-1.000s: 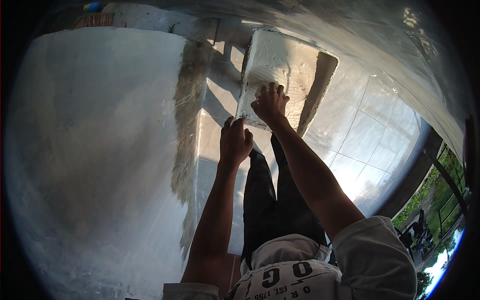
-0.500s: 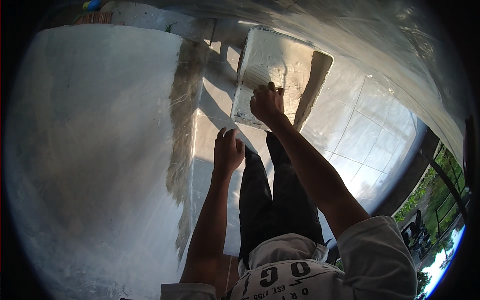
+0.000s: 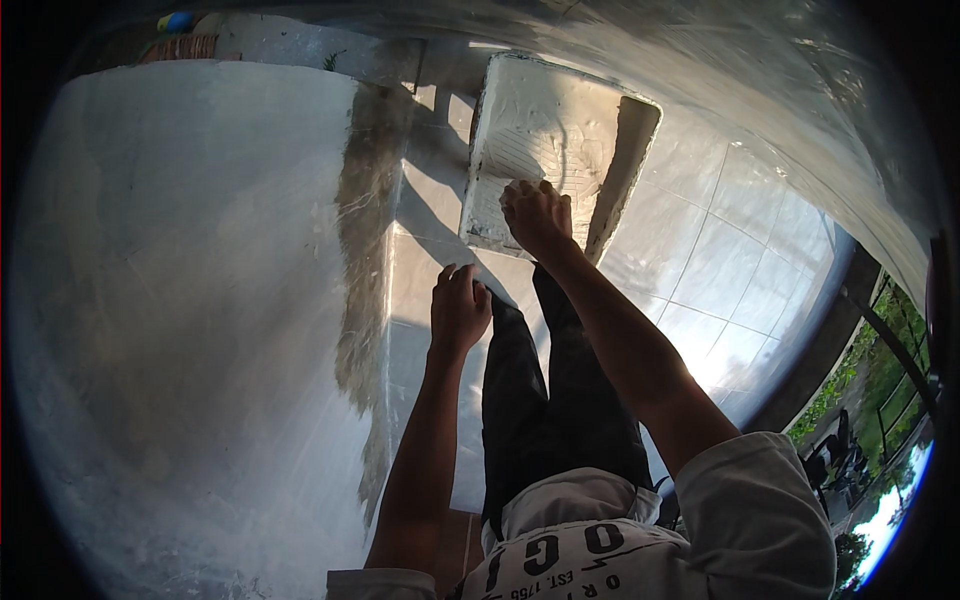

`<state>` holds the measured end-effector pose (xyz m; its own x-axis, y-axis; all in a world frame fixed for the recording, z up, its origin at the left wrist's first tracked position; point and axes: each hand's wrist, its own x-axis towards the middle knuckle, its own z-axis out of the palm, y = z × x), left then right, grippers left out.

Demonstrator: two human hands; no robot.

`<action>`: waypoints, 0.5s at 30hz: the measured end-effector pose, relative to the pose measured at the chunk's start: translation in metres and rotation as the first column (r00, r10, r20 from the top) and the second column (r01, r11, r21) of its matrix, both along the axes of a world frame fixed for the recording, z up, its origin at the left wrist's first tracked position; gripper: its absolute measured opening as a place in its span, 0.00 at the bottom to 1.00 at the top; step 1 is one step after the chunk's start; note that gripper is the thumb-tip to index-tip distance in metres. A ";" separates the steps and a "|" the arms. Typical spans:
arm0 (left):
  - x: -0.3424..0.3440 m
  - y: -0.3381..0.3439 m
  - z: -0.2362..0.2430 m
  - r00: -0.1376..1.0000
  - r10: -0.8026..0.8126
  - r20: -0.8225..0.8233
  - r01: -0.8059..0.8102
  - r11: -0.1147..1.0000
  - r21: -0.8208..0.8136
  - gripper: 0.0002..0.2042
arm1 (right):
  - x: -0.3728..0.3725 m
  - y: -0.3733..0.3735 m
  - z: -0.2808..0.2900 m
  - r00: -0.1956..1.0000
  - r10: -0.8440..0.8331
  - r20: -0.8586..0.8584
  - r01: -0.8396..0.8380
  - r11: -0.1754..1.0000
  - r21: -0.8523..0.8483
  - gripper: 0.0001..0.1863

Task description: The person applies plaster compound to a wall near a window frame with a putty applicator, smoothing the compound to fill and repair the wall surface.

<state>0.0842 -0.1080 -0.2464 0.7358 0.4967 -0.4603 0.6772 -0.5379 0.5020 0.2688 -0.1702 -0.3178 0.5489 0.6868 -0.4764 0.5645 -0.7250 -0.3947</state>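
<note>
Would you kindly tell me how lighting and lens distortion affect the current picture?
Head view: glare washes out the floor tiles at right; head view: the left hand and right hand look dark, hiding finger detail; head view: the pale wall has a top edge bowed toward the black rim.

Cream paste point(image 3: 575, 115), line-scored; tray rim point(image 3: 628, 190) whitish; tiles point(image 3: 685, 235) pale grey, gridded; trousers point(image 3: 585, 410) black.

The left grip point(image 3: 460, 312), at the near left corner of the tray point(image 3: 622, 158) a second ago, has drawn back toward the person and is now apart from it. The right grip point(image 3: 540, 220) has moved closer to the tray's near edge, its fingers, spread before, now bunched tighter.
</note>
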 end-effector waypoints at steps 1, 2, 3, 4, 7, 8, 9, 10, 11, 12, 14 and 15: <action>0.000 0.000 -0.001 1.000 0.002 0.000 -0.002 1.000 -0.007 0.14 | -0.001 0.001 -0.002 1.000 -0.001 0.001 0.001 1.000 -0.001 0.17; -0.001 -0.001 -0.001 1.000 0.002 -0.003 -0.002 1.000 -0.010 0.14 | -0.004 0.004 -0.001 0.999 -0.030 0.016 0.030 1.000 0.007 0.17; -0.001 -0.003 -0.002 1.000 0.005 -0.007 -0.005 1.000 -0.011 0.14 | -0.006 0.007 0.000 0.998 -0.059 0.031 0.058 0.998 0.015 0.17; -0.002 -0.005 -0.002 1.000 0.007 -0.010 -0.007 1.000 -0.012 0.14 | -0.008 0.010 0.001 0.998 -0.058 0.027 0.058 0.998 0.012 0.17; -0.003 -0.007 -0.004 1.000 0.012 0.016 -0.011 1.000 -0.021 0.14 | -0.007 0.016 -0.003 0.995 -0.046 0.089 0.047 0.999 -0.007 0.18; -0.002 -0.007 -0.004 1.000 0.010 0.018 -0.010 1.000 -0.023 0.14 | -0.008 0.016 -0.005 0.995 -0.033 0.095 0.032 0.999 0.012 0.16; -0.002 -0.007 -0.003 1.000 0.012 0.013 -0.011 0.999 -0.052 0.13 | -0.008 0.016 -0.007 0.995 -0.020 0.101 0.017 0.999 0.031 0.14; -0.002 -0.007 -0.004 1.000 0.013 0.008 -0.013 0.997 -0.080 0.13 | -0.006 0.013 -0.009 0.994 -0.021 0.103 0.018 0.999 0.028 0.14; -0.004 -0.006 -0.004 1.000 0.015 0.005 -0.014 0.997 -0.075 0.13 | -0.003 0.012 -0.008 0.991 -0.035 0.127 0.024 0.996 0.086 0.12; -0.006 -0.006 -0.005 1.000 0.018 0.018 -0.017 0.999 -0.035 0.13 | -0.002 0.012 -0.007 0.988 -0.049 0.149 0.028 0.989 0.143 0.10; -0.008 -0.003 -0.007 0.999 0.020 0.032 -0.021 1.000 0.003 0.13 | 0.010 0.019 -0.008 0.983 -0.044 0.180 0.009 0.981 0.192 0.11; -0.009 -0.001 -0.007 1.000 0.019 0.019 -0.019 1.000 -0.020 0.13 | 0.018 0.022 -0.007 0.976 -0.041 0.213 -0.010 0.972 0.234 0.12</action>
<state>0.0756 -0.1087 -0.2537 0.7351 0.5019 -0.4558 0.6774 -0.5150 0.5253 0.2872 -0.1483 -0.3250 0.6319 0.7552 -0.1744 0.6440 -0.6368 -0.4240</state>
